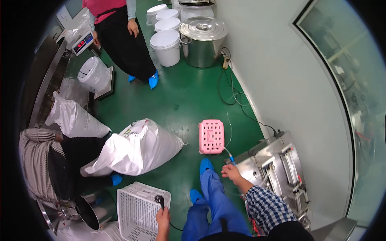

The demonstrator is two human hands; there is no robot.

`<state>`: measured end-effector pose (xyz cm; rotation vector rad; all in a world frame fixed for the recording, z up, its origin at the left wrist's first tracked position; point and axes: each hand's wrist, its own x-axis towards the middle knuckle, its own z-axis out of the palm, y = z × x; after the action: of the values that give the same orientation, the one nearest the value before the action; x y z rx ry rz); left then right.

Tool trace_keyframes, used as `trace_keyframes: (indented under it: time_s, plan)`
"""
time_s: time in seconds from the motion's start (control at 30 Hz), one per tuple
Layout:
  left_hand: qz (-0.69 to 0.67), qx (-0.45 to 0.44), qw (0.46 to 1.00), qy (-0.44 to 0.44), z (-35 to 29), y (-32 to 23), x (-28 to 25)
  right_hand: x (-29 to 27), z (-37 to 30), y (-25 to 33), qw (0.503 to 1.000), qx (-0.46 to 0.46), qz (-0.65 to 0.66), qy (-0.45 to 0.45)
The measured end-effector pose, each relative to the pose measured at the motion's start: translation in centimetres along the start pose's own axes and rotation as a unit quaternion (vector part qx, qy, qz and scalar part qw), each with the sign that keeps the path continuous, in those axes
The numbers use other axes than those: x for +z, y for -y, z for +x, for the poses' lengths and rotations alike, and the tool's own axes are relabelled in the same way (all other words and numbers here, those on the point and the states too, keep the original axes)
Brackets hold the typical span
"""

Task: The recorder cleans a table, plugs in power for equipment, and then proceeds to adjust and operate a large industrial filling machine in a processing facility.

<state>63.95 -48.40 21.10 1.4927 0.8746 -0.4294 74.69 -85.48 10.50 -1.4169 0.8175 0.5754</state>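
Over the right side of the white basket (124,211), as seen from the head, the left hand (163,220) grips a black handheld tool (160,199). Its fingers are closed around the handle, with the dark head projecting beyond them. A black cord (175,227) trails from below the hand toward the wearer's legs; this hold probably leaves the head unobstructed and the cord slack. Contact between tool and basket cannot be determined.

Beside the steel machine (248,166), the right hand (232,172) is partly curled, fingertips near the blue fitting (232,159). The view does not establish whether it grips, touches or merely adjoins that fitting. A clear tube (226,150) runs to the fitting past the pink stool (211,137), which stands on the green floor (181,96) ahead of the wearer's feet. The tube's loose run presumably allows the fitting some travel.

To the left, a white sack (148,150) slants beside a co-worker in a striped top (38,164), a position that likely favours access from the co-worker's side.
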Motion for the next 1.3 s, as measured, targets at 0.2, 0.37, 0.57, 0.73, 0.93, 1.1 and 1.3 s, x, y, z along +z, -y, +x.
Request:
trace_keyframes:
  time_s: [0.2, 0.37, 0.57, 0.73, 0.93, 1.1, 1.3]
  plan:
    - [0.057, -0.081, 0.993, -0.065, 7.8, 4.3, 3.0, 0.4, 17.5, -1.7, 0.995, 0.029, -0.074, -0.060]
    - [0.123, -0.113, 0.986, -0.029, 12.3, 6.7, 3.9, -0.4, 30.3, -1.4, 0.961, -0.105, -0.217, -0.133]
    - [0.192, -0.163, 0.967, 0.045, 19.8, 4.6, 6.1, -3.1, 38.2, -2.7, 0.919, 0.141, -0.279, -0.240]
    - [0.148, -0.204, 0.968, 0.003, 23.5, 6.0, 5.1, -2.1, 40.7, -1.6, 0.965, 0.173, -0.095, -0.170]
    - [0.173, -0.248, 0.953, 0.000, 25.4, 4.0, 4.3, 1.1, 44.7, 9.8, 0.988, 0.051, 0.134, -0.061]
    - [0.293, -0.273, 0.914, -0.064, 26.3, 5.9, 4.0, -3.5, 54.7, 10.6, 0.942, -0.073, -0.290, -0.152]
    - [0.374, -0.297, 0.877, 0.041, 29.0, 10.9, 5.8, -7.6, 65.8, 12.8, 0.849, -0.086, -0.471, -0.222]
